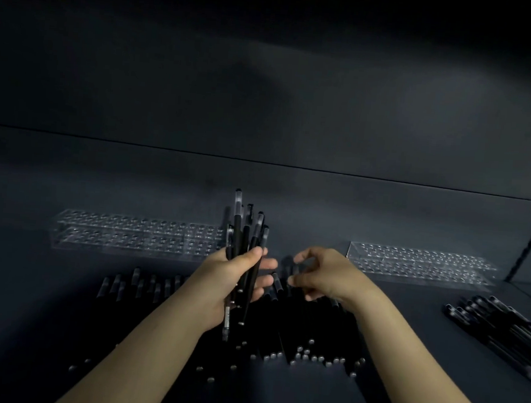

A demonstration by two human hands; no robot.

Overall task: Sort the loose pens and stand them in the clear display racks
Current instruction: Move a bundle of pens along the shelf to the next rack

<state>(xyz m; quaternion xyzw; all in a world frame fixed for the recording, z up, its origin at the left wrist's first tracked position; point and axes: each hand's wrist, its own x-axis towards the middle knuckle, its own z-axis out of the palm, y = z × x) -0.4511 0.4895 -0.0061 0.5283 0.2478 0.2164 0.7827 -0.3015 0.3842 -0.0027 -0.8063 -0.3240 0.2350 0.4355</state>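
Head view, dim and dark. Left hand [235, 281] closed around a bundle of black pens [248, 247], held upright and fanned, caps up, above the surface [58, 312]. Right hand [325, 276] half curled just beside it, fingers bent over the pile, perhaps pinching one pen; too dark to tell for sure. Beneath both hands, a broad heap of loose pens [306, 347] lying flat, ends toward the camera. A second, smaller heap of pens [499, 324] at the right edge, well apart. Two clear display racks at the back: left rack [137, 234] and right rack [421, 266], both apparently with no pens standing in them. Judged early in the task: gathering under way, racking not yet begun, most pens left to place. Open bare surface between heap and racks and in the gap between the two racks; wall close behind them; angled dark edge at far right.
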